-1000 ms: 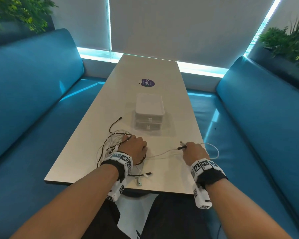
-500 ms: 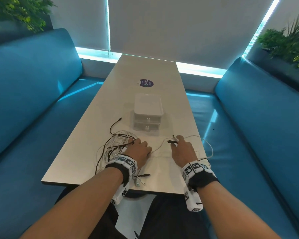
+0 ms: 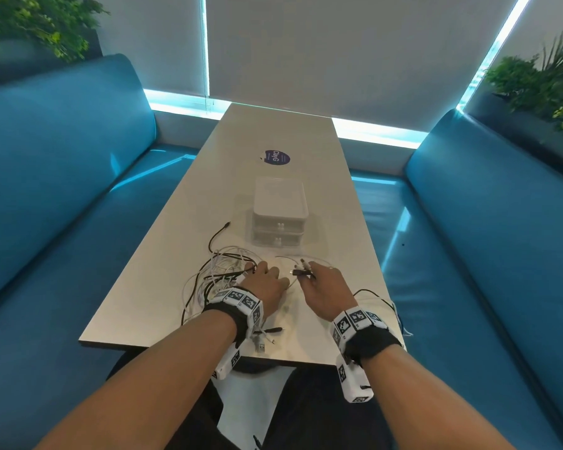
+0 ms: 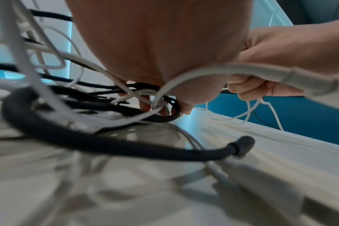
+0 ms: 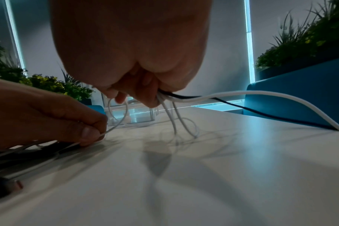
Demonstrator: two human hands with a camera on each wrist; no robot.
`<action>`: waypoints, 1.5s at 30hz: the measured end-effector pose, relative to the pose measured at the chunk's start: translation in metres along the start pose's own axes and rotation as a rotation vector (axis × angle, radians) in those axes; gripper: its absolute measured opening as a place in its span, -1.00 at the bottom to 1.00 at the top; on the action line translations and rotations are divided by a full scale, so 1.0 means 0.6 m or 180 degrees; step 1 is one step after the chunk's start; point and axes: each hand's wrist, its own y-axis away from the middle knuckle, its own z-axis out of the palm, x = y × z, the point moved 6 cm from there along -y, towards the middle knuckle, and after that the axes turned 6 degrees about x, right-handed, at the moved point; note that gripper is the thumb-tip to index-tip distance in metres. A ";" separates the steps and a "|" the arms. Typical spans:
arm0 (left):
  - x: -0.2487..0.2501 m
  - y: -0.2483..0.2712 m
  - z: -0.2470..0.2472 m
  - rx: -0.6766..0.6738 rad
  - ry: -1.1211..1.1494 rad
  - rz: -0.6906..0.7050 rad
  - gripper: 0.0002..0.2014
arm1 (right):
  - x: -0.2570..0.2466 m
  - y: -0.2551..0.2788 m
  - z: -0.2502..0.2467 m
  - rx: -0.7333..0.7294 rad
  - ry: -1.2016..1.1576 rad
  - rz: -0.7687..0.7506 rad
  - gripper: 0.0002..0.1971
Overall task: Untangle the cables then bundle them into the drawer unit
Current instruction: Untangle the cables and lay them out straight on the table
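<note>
Two hands work at the near end of the table, close together. Left hand presses on the right edge of the tangle, fingers curled through black and white loops, thumb and finger pinching a thin white cable that runs across to the right hand. Right hand is clenched on a small bunch of white and black strands, plug ends sticking out toward the left. Drawer unit sits just beyond, both drawers closed. Risks: pulling the shared white strand while loops still cross it probably cinches a knot tighter; the black lead trailing off the right table edge may snag or drag; loose plugs at the near edge could slide off.
</note>
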 end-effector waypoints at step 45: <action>-0.029 0.012 -0.012 0.0092 -0.0078 0.0025 -0.68 | 0.066 0.030 -0.033 -0.0250 0.1238 0.1459 -0.78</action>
